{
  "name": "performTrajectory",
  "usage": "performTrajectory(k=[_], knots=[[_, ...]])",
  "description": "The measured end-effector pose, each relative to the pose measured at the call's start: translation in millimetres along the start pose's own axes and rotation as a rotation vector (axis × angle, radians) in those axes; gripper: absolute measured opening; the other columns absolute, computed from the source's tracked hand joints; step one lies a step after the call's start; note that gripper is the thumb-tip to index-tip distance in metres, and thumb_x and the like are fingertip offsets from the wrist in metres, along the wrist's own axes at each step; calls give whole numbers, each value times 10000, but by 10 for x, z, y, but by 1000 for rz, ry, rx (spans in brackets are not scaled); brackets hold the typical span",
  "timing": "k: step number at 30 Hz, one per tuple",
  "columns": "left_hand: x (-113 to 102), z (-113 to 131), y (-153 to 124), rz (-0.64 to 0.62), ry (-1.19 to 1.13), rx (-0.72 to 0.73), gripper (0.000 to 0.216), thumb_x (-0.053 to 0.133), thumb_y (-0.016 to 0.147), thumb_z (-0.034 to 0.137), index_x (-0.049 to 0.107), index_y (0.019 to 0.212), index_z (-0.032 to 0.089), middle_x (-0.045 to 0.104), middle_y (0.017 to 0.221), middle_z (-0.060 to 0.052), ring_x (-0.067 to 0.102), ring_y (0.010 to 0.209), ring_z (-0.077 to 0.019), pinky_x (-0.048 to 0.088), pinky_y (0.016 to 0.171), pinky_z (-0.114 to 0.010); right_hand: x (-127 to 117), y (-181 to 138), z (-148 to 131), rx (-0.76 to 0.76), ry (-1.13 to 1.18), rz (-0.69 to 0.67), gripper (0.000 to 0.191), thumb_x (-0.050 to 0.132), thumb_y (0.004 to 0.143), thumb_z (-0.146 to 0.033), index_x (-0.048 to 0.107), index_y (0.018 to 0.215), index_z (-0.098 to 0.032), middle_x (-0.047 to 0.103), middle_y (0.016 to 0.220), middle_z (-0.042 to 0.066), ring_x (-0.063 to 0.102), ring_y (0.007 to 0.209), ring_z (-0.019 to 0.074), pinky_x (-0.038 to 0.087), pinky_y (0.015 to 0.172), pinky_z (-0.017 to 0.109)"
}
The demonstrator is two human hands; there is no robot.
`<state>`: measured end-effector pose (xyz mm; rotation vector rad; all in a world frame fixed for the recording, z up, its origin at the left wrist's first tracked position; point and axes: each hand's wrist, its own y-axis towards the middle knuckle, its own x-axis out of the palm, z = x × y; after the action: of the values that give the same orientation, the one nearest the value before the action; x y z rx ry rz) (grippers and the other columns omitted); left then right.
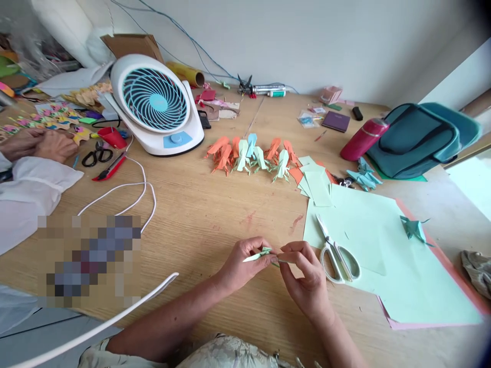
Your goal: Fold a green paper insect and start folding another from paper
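Observation:
A small piece of folded pale green paper is pinched between both hands just above the table, in the lower middle. My left hand grips it with thumb and fingers, and its pointed end sticks out to the left. At its other end, the thumb and fingertips of my right hand press on the paper. My fingers partly hide the fold. White-handled scissors lie just right of my right hand on large pale green sheets. Farther back, folded paper figures in orange, green and blue stand in a cluster.
Cut paper strips lie beyond the scissors. A teal folded figure sits on the sheets. A fan, a red bottle and a teal bag stand farther back. Another person's hands are at left, near black-handled scissors.

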<state>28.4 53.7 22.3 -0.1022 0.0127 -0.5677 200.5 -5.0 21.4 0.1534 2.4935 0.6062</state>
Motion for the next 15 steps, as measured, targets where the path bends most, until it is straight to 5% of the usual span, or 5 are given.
performTrajectory(k=[15], knots=[[15, 45, 33, 6, -83, -27, 368, 847, 688, 421, 652, 706, 110, 490, 591, 51, 371, 558, -65, 290, 526, -189, 9, -66, 73, -211, -186, 27, 295, 559, 887, 16, 624, 1041, -227, 570, 990, 65, 575, 871, 187, 488, 699, 341]])
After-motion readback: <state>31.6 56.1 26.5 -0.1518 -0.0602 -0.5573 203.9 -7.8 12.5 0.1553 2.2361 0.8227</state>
